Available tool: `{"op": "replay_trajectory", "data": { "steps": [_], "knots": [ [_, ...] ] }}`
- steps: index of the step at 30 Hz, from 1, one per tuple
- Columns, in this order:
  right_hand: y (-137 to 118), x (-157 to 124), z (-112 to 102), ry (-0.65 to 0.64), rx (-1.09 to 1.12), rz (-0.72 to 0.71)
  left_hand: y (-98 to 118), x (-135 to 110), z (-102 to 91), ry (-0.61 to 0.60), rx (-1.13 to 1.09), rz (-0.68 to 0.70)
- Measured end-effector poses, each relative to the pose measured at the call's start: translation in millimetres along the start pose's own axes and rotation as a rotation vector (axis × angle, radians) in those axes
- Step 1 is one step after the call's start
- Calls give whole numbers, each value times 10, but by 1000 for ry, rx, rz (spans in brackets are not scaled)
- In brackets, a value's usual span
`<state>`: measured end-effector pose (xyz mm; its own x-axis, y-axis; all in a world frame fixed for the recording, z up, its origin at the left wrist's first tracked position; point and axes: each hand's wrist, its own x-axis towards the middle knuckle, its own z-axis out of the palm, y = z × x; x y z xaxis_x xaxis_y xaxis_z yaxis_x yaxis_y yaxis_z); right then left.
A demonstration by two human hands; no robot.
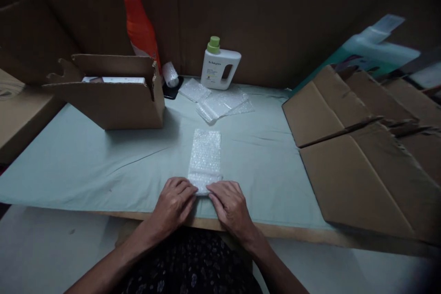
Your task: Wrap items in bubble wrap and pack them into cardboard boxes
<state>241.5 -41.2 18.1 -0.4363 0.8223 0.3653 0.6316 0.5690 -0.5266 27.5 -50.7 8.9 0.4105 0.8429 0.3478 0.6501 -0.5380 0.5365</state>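
Note:
A strip of bubble wrap [205,154] lies lengthwise on the pale green table cover [103,161], its near end rolled or folded up. My left hand [174,204] and my right hand [229,204] rest side by side on that near end, fingers curled and pressing on the fold. Whatever is inside the fold is hidden under my fingers.
An open cardboard box [113,96] stands at the back left with an orange bottle [139,23] behind it. A white bottle with a green cap [219,65], loose bubble wrap sheets [217,101] and a small roll [170,74] lie at the back. Flattened cardboard [361,156] covers the right side.

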Motion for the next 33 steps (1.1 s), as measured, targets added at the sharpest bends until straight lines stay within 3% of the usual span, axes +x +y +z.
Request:
{"op": "replay_trajectory", "data": {
  "steps": [3, 6, 9, 12, 16, 18, 22, 27, 30, 33],
  "knots": [
    [27, 14, -10, 60, 53, 48, -1, 50, -21, -22, -46, -49],
    [33, -25, -71, 156, -52, 21, -43, 123, 26, 4, 74, -109],
    [31, -77, -77, 83, -121, -66, -69, 161, 73, 44, 167, -146],
    [44, -90, -12, 24, -141, -64, -36, 109, 42, 118, 112, -114],
    [58, -51, 29, 78, 8, 26, 22, -5, -43, 89, -18, -27],
    [53, -36, 5, 91, 66, 71, 15, -8, -37, 72, -63, -48],
    [53, -30, -37, 159, -89, 50, -73, 116, 58, 120, 38, -157],
    [105, 30, 14, 47, -171, -31, -84, 167, 54, 188, 82, -103],
    [120, 84, -4, 32, -55, 10, -19, 75, -15, 143, -4, -65],
    [103, 90, -65, 6, 34, 53, -8, 26, -43, 140, -66, -116]
  ]
}}
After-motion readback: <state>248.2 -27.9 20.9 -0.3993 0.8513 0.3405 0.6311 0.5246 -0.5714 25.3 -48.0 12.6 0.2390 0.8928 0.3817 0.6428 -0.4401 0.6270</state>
